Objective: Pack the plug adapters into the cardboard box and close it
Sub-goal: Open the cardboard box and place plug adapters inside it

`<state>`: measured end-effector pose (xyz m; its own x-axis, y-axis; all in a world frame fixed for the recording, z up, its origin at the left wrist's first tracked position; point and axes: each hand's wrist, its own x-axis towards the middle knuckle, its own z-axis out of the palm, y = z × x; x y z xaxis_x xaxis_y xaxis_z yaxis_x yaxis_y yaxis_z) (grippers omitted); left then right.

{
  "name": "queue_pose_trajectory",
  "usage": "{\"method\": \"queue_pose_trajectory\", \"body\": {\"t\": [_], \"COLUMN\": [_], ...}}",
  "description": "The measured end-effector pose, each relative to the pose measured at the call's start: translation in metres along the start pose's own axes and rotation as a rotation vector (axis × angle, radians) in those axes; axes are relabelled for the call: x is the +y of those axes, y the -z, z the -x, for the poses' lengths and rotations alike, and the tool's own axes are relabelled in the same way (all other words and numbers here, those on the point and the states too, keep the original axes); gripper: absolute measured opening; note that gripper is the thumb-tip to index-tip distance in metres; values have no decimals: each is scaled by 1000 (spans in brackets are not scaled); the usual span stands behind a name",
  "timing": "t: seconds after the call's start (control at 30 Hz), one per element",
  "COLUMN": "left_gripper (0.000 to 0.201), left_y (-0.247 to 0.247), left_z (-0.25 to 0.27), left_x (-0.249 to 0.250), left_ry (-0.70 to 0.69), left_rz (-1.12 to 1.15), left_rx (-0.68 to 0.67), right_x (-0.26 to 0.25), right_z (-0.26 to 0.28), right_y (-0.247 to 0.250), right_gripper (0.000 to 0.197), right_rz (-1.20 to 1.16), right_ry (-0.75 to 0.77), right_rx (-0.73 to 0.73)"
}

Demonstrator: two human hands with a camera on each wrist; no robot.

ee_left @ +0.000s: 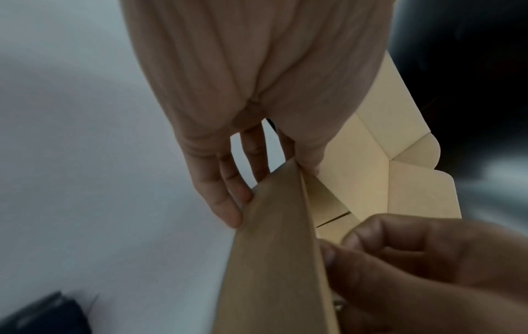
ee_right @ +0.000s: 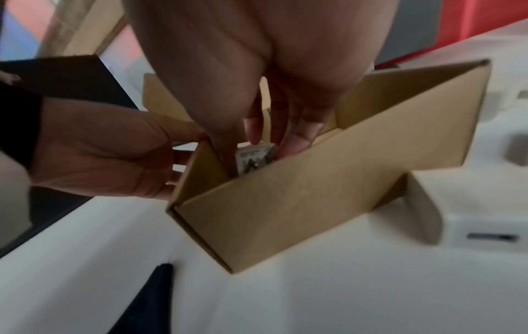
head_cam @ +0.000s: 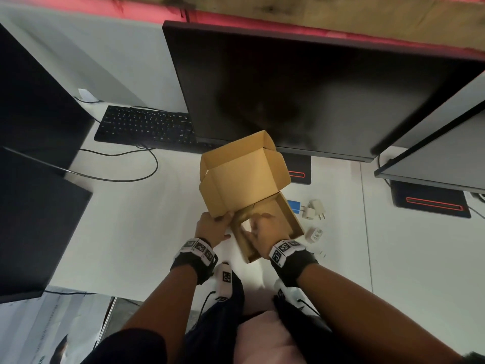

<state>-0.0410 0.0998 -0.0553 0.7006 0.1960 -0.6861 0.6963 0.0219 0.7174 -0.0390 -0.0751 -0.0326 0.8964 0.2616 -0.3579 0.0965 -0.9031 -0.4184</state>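
Observation:
An open cardboard box (head_cam: 244, 179) stands on the white desk, its lid raised toward the monitor. My left hand (head_cam: 214, 227) pinches the box's near left corner, thumb inside and fingers outside the wall (ee_left: 271, 259). My right hand (head_cam: 263, 229) reaches down into the box. In the right wrist view its fingers (ee_right: 302, 135) grip a white plug adapter (ee_right: 255, 158) low inside the box (ee_right: 314, 198). On the desk right of the box lie a blue adapter (head_cam: 292, 206), a pair of white adapters (head_cam: 315, 208), another white one (head_cam: 315, 233) and a small one (head_cam: 322, 254).
A large dark monitor (head_cam: 315, 95) stands right behind the box, its stand base (head_cam: 299, 172) beside the lid. A black keyboard (head_cam: 144, 127) with a looping cable (head_cam: 147, 166) sits at the back left. Dark screens flank the left (head_cam: 34, 206) and right (head_cam: 433, 158).

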Motion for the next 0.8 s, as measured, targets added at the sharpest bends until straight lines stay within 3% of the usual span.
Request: {"method": "queue_pose_trajectory", "body": {"t": [0.2, 0.3, 0.4, 0.5, 0.63, 0.8], "left_gripper": [80, 49, 35, 26, 21, 19], "left_y": [-5, -10, -20, -32, -39, -38], "left_z": [-3, -2, 4, 5, 0, 1], "left_x": [-4, -2, 2, 1, -3, -4], "left_ry": [17, -20, -108, -134, -125, -122], "left_rz": [21, -81, -444, -677, -740, -731], "left_rx": [20, 33, 59, 96, 162, 165], "right_x": [-1, 4, 7, 13, 38, 99], "right_z": [-13, -11, -6, 1, 13, 20], "right_y": [-18, -14, -7, 9, 34, 54], "right_gripper": [26, 34, 41, 35, 16, 9], "right_rz": [-154, -201, -250, -306, -391, -257], "right_ry": [-52, -36, -16, 45, 58, -197], "right_rx": [-89, -147, -180, -85, 81, 269]}}
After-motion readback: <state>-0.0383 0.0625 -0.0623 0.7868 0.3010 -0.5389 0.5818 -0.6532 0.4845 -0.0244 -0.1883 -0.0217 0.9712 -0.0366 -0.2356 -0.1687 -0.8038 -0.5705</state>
